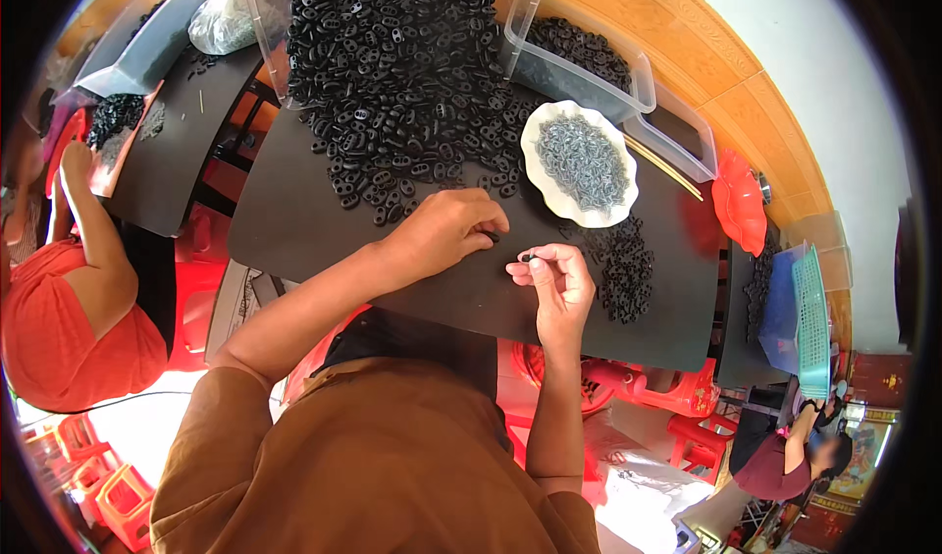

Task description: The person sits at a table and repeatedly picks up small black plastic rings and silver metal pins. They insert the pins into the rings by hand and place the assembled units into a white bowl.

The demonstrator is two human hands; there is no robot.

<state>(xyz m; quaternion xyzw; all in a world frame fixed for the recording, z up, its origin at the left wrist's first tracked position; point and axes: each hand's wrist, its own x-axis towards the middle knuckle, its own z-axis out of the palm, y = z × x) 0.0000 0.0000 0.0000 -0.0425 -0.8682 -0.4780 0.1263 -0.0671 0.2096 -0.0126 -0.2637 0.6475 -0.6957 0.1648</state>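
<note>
My left hand (pixel 453 226) is closed over the dark table, fingertips pinching a small black plastic piece (pixel 493 237) that is mostly hidden. Just right of it, my right hand (pixel 557 284) is raised and holds another small black piece (pixel 528 258) between thumb and forefinger. Beyond both hands spreads a large heap of black oval plastic pieces with holes (pixel 392 73). A white scalloped bowl (pixel 533 166) full of tiny silvery-grey parts stands ahead of my right hand. Beside that bowl lies a loose pile of smaller black pieces (pixel 628 271).
Clear plastic bins (pixel 579 91) stand at the back right, near wooden sticks (pixel 663 165) and a red scalloped dish (pixel 738 201). A turquoise basket (pixel 811 323) is at far right. People sit at left (pixel 83 328) and far right (pixel 785 466). Red stools (pixel 125 505) stand around.
</note>
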